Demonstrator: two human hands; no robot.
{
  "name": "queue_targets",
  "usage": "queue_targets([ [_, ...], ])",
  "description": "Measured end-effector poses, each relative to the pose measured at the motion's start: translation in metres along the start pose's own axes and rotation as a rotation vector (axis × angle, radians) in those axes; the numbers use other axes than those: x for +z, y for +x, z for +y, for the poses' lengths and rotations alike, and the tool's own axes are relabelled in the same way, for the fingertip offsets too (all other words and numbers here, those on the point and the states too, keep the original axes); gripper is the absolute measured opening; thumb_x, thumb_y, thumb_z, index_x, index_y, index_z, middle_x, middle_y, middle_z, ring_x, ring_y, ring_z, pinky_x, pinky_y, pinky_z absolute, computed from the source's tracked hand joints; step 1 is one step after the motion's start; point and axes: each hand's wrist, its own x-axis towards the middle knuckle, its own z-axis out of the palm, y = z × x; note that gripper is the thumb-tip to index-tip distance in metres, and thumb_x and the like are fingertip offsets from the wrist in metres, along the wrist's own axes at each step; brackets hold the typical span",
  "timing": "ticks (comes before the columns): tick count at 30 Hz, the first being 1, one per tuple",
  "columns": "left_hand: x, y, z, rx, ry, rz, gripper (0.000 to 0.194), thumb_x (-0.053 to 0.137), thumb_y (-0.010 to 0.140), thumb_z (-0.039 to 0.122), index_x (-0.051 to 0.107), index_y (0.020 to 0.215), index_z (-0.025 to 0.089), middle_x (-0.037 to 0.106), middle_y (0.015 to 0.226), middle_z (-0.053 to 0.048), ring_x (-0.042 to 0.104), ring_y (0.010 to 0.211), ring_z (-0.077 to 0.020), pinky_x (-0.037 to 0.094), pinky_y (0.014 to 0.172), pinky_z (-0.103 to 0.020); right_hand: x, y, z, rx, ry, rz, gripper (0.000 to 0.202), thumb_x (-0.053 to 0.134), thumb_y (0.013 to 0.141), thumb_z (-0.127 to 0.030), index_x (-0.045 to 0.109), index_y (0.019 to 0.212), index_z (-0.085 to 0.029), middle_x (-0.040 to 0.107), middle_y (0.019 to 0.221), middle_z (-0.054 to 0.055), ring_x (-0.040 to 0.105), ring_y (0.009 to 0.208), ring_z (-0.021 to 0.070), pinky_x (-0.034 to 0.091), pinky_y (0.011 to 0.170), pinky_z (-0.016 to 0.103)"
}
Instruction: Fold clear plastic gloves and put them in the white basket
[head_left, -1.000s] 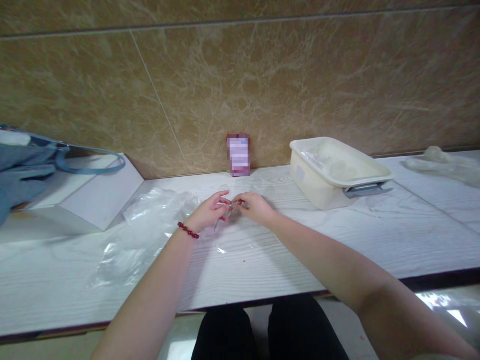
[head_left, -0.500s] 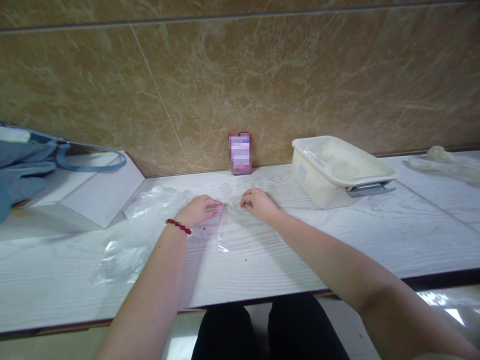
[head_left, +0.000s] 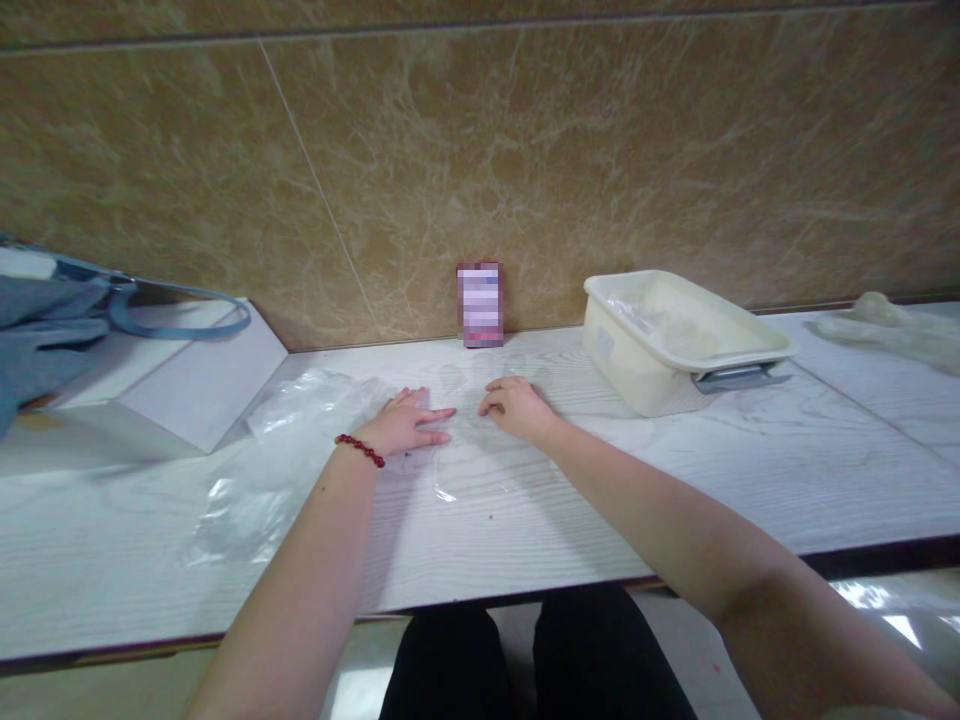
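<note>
A clear plastic bag (head_left: 472, 465) lies flat on the white wood-grain table, hard to make out except for its shiny lower edge. My left hand (head_left: 409, 421) rests at its left side with the fingers spread and nothing gripped. On the other side, my right hand (head_left: 516, 406) has its fingertips pinched together at the upper part of the bag; what is between them is too small to see. More crumpled clear bags (head_left: 259, 500) lie left of my left hand.
A phone (head_left: 481, 305) leans against the marble wall. To the right stands a cream bin (head_left: 637, 375) with clear plastic inside, and a plastic bag (head_left: 892, 325) lies beyond. At left are a white box (head_left: 202, 400) and a blue bag (head_left: 45, 330).
The fingers of my left hand have spread apart and the hand has turned slightly. My right hand has stayed nearly in place.
</note>
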Motion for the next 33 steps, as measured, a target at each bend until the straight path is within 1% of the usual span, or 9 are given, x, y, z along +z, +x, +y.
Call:
queue_targets([
  [2, 0.0, -0.001, -0.003, -0.044, -0.004, -0.036, 0.065, 0.048, 0.06, 0.067, 0.049, 0.117, 0.034, 0.026, 0.138, -0.007, 0.014, 0.126, -0.0366, 0.013, 0.098, -0.05, -0.002, -0.001, 0.001, 0.057, -0.014, -0.014, 0.026, 0.048, 0.071, -0.01, 0.069, 0.075, -0.025, 0.059, 0.101, 0.003, 0.047, 0.099, 0.0178, 0.03, 0.088, 0.034],
  [5, 0.0, -0.002, -0.006, -0.057, 0.009, -0.079, 0.073, 0.048, 0.057, 0.07, 0.044, 0.12, 0.034, 0.021, 0.14, -0.008, 0.009, 0.126, -0.0384, 0.012, 0.097, -0.052, -0.007, -0.003, 0.003, 0.141, -0.046, -0.037, 0.03, 0.049, 0.066, -0.007, 0.069, 0.074, -0.028, 0.056, 0.11, -0.001, 0.042, 0.104, 0.0214, 0.03, 0.085, 0.036],
  [9, -0.001, -0.004, -0.006, -0.043, 0.012, -0.108, 0.076, 0.049, 0.056, 0.069, 0.04, 0.123, 0.034, 0.017, 0.141, -0.008, 0.006, 0.126, -0.0393, 0.011, 0.096, -0.054, -0.01, -0.004, 0.005, 0.178, -0.076, -0.04, 0.033, 0.048, 0.065, -0.006, 0.069, 0.074, -0.03, 0.055, 0.113, -0.004, 0.041, 0.104, 0.0236, 0.029, 0.083, 0.04],
  [13, -0.002, -0.004, -0.006, -0.044, 0.016, -0.125, 0.077, 0.05, 0.056, 0.068, 0.037, 0.125, 0.035, 0.013, 0.142, -0.007, 0.002, 0.126, -0.0388, 0.01, 0.097, -0.054, -0.014, -0.004, 0.009, 0.14, -0.107, -0.083, 0.036, 0.048, 0.063, -0.004, 0.068, 0.077, -0.03, 0.055, 0.114, -0.004, 0.041, 0.104, 0.0237, 0.028, 0.083, 0.041],
  [18, -0.002, -0.004, -0.007, -0.052, 0.024, -0.153, 0.08, 0.048, 0.055, 0.07, 0.035, 0.126, 0.035, 0.008, 0.143, -0.007, 0.0, 0.126, -0.0395, 0.008, 0.096, -0.055, -0.028, -0.008, 0.013, 0.045, -0.206, -0.176, 0.043, 0.047, 0.063, -0.002, 0.067, 0.082, -0.035, 0.05, 0.12, -0.005, 0.038, 0.108, 0.0247, 0.025, 0.085, 0.044],
  [23, -0.004, -0.006, -0.005, -0.049, 0.033, -0.13, 0.08, 0.049, 0.055, 0.07, 0.036, 0.125, 0.034, 0.013, 0.142, -0.007, 0.004, 0.126, -0.0392, 0.009, 0.097, -0.054, -0.04, -0.011, 0.017, 0.103, -0.199, -0.191, 0.041, 0.046, 0.067, -0.003, 0.067, 0.084, -0.033, 0.05, 0.121, -0.003, 0.038, 0.109, 0.0234, 0.026, 0.087, 0.041],
  [26, -0.008, -0.007, 0.0, -0.022, 0.023, -0.096, 0.077, 0.044, 0.06, 0.069, 0.036, 0.126, 0.032, 0.019, 0.141, -0.009, 0.011, 0.126, -0.037, 0.012, 0.098, -0.05, -0.04, -0.01, 0.016, 0.113, -0.196, -0.107, 0.036, 0.045, 0.071, -0.007, 0.067, 0.085, -0.031, 0.05, 0.119, -0.001, 0.039, 0.107, 0.023, 0.028, 0.087, 0.04],
  [29, -0.012, -0.008, 0.005, -0.008, 0.045, -0.055, 0.078, 0.042, 0.062, 0.07, 0.033, 0.128, 0.03, 0.021, 0.14, -0.01, 0.011, 0.126, -0.0359, 0.013, 0.099, -0.049, -0.035, -0.011, 0.011, 0.037, -0.186, -0.02, 0.032, 0.044, 0.077, -0.016, 0.062, 0.097, -0.032, 0.048, 0.12, 0.001, 0.037, 0.109, 0.0223, 0.028, 0.087, 0.04],
  [33, -0.012, -0.007, 0.008, -0.021, 0.099, -0.059, 0.075, 0.041, 0.062, 0.071, 0.035, 0.127, 0.033, 0.017, 0.141, -0.008, 0.004, 0.127, -0.0366, 0.01, 0.098, -0.051, -0.025, -0.014, 0.008, -0.013, -0.178, -0.057, 0.025, 0.047, 0.078, -0.037, 0.061, 0.099, -0.036, 0.043, 0.124, 0.001, 0.032, 0.113, 0.0241, 0.026, 0.088, 0.043],
])
